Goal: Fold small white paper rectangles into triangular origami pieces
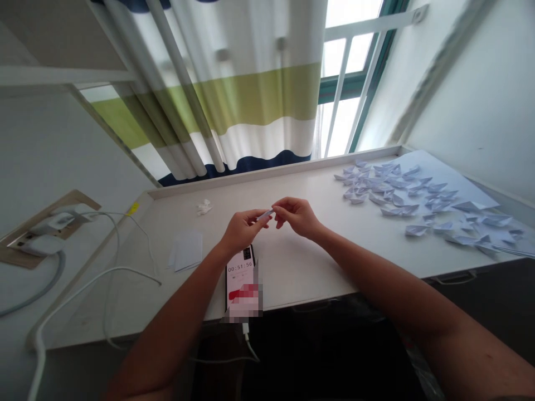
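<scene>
Above the middle of the white table, my left hand (243,229) pinches a small folded piece of paper (266,214) between thumb and fingers. From the other side my right hand (296,216) grips the same paper's end with thumb and forefinger. Most of the paper is covered by the fingers, so its full shape cannot be made out. Just below my left wrist lies a phone (240,281) with a running time on its screen, partly hidden by my forearm. Many folded paper boats (401,210) are spread over the table's right side.
A stack of white paper sheets (189,252) lies left of my left arm, with a crumpled tissue (204,208) behind it. White cables (96,273) run from a wall socket (45,228) across the left edge. A larger white sheet (443,172) lies beneath some boats.
</scene>
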Tool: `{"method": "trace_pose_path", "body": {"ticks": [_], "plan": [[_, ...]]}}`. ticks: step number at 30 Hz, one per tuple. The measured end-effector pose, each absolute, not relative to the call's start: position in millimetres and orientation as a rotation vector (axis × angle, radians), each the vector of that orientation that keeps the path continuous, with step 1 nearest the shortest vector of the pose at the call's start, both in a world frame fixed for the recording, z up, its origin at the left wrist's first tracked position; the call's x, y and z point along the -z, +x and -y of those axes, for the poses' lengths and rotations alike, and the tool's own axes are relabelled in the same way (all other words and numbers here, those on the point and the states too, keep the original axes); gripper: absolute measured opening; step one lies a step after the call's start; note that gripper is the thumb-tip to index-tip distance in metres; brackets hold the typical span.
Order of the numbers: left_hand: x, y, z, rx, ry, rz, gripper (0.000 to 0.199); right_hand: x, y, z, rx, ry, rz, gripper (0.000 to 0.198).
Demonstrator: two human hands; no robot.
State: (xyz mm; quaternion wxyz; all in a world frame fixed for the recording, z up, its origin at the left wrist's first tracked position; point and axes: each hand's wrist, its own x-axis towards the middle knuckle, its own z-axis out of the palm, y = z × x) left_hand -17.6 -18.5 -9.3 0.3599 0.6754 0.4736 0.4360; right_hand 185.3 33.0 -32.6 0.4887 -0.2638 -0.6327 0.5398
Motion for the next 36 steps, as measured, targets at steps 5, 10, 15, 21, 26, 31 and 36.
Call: {"method": "trace_pose_path", "body": {"ticks": [5, 10, 15, 21, 26, 31, 36], "plan": [[-26.2, 0.5, 26.0, -1.047, 1.751, -1.179, 0.04, 2.1, 198.7, -27.0, -1.306, -0.596, 1.564, 0.045], [-45.4, 34.6, 22.7, -1.088, 1.585, -1.008, 0.037, -24.9, 236.8, -14.1, -1.262, -0.622, 1.618, 0.036], [-52.6, 82.3, 16.2, -1.061, 1.507, -0.92, 0.039, -37.4, 291.9, -2.0, -1.133, -0.731, 1.688, 0.03], [-53.2, 148.4, 7.8, -0.977, 1.489, -0.886, 0.025, -48.8, 351.2, 12.6, -0.825, -1.04, 1.776, 0.008], [-36.3, 199.4, 2.3, -0.807, 1.436, -0.922, 0.017, -30.7, 386.8, 31.3, -0.833, -1.271, 1.627, 0.004], [-13.5, 236.7, 2.3, -0.596, 1.555, -0.981, 0.012, 1.3, 410.9, 55.0, -0.869, -1.397, 1.514, 0.009], [-5.8, 256.4, -2.9, -0.454, 1.694, -1.013, 0.008, 10.1, 426.6, 61.2, -0.82, -1.554, 1.47, 0.01]]}}
